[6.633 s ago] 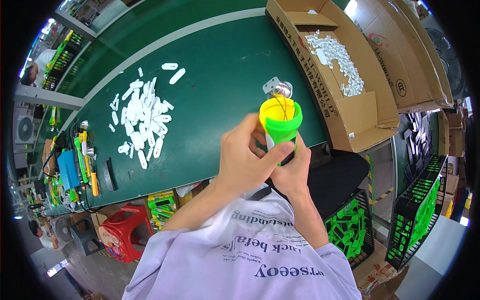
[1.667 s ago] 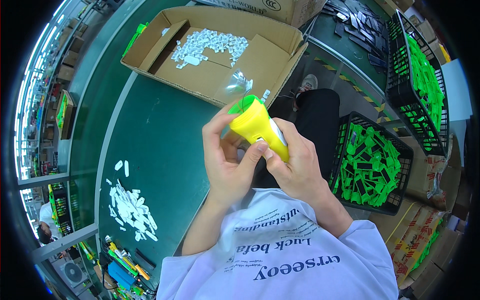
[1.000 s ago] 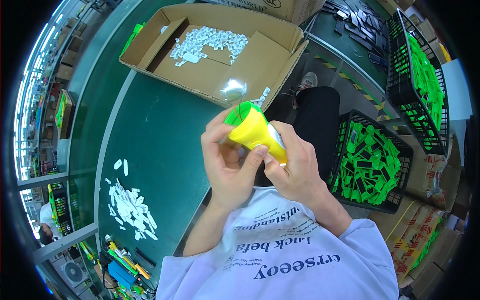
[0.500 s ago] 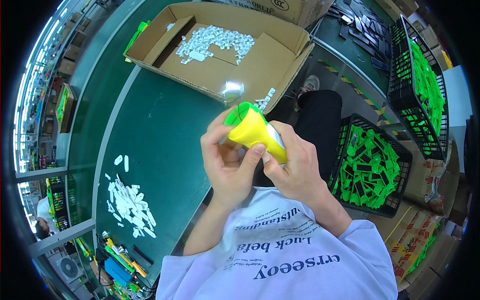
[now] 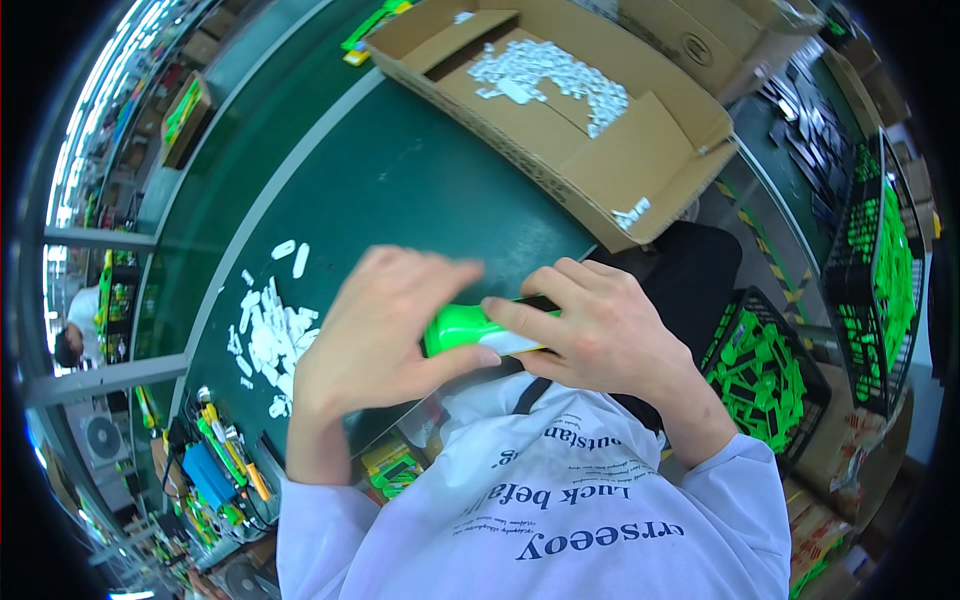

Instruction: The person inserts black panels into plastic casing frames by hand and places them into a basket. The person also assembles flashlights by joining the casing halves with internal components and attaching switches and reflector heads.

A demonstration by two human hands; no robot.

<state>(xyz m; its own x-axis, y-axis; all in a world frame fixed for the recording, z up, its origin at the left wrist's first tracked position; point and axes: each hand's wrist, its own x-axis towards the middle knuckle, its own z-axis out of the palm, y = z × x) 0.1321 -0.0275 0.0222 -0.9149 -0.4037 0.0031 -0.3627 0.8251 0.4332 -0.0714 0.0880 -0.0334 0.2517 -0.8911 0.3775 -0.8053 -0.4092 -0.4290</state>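
Observation:
A green and yellow flashlight housing [image 5: 462, 326] is held level in front of my chest, its wide end toward the left. My left hand [image 5: 385, 330] cups that wide end, thumb along the near side and fingers over the top, slightly blurred by motion. Wrapped around the narrower end is my right hand [image 5: 600, 325], its thumb pressed on top of the body. A pale strip shows on the housing's near side. The opening of the wide end is hidden behind my left palm, and the clear reflector cup is out of sight.
On the green table [image 5: 400, 170] lies a pile of white plastic strips [image 5: 275, 340]. A cardboard box [image 5: 560, 165] holds small white pieces. Black crates of green parts [image 5: 765, 385] stand at the right. Tools and a blue box [image 5: 208, 475] sit at the lower left.
My left hand has moved from holding the housing's side to covering its wide end. The housing has turned from upright-tilted to level, and the reflector cup has gone from view. The view has shifted.

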